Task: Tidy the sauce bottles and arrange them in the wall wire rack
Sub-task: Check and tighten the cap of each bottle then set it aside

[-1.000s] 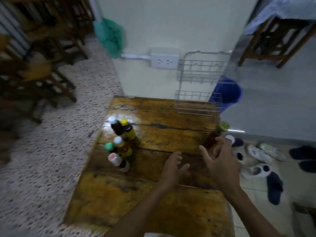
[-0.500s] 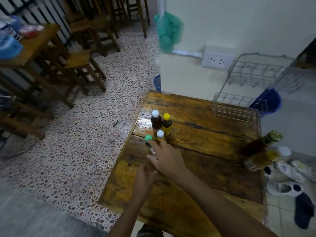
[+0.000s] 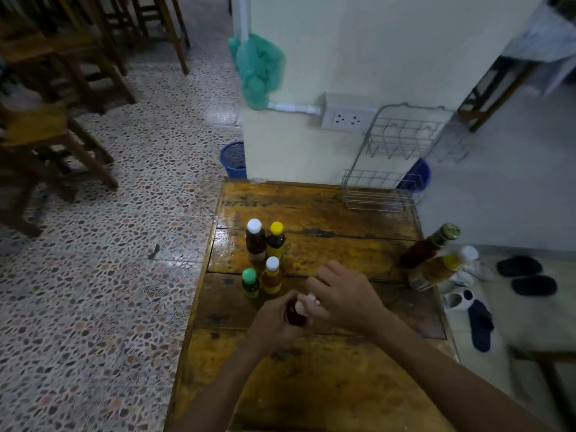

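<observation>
Both hands grip the small dark pale-capped bottle [image 3: 295, 313], left hand [image 3: 274, 322] round its body, right hand [image 3: 341, 296] over its cap, and a slip could topple the four upright bottles [image 3: 265, 257] just beside.

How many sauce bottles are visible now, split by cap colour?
White cap: 3
Yellow cap: 1
Green cap: 1
Gold cap: 1
Pale cap, dark bottle held in both hands: 1
Total: 7
</observation>
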Demonstrator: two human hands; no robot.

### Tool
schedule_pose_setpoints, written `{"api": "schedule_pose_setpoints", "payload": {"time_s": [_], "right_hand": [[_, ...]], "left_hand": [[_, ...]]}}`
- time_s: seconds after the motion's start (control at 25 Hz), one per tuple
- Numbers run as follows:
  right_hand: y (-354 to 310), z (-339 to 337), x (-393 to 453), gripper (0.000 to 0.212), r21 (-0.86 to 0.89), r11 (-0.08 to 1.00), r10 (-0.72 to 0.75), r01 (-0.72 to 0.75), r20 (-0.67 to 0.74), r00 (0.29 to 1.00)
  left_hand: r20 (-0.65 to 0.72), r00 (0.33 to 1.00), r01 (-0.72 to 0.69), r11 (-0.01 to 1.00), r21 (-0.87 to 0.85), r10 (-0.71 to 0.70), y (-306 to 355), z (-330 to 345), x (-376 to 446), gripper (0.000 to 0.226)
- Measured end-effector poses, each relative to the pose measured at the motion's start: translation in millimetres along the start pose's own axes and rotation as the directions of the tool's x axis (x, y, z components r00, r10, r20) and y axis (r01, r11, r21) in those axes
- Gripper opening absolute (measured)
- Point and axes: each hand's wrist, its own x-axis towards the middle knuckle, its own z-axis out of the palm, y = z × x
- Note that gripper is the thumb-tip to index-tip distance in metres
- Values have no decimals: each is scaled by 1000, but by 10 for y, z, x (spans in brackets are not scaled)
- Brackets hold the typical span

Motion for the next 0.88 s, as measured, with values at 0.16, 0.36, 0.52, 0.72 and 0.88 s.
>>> {"api": "schedule_pose_setpoints", "payload": {"time_s": [0.16,0.36,0.52,0.72,0.88], "right_hand": [[221,-21,-243,38,-16,982,189,-188,66,980],[208,15,-504,17,-214,908,416,-360,368,832],[363,10,-745,28,-224,897,442,-382,462,768],[672,-210,-1122,44,-14,964,263,-265,184,947],[822,-264,-1311,42,-15,887,457,-461,153,876]], "left_hand": [[106,994,5,994,110,-17,91,145,92,31],[17,999,27,907,420,-37,224,403,126,50],[-18,1000,18,832,554,-10,348,643,175,51],[283,957,-20,956,293,-66,718,687,302,29],[148,988,-23,884,468,-52,855,1075,313,32]]}}
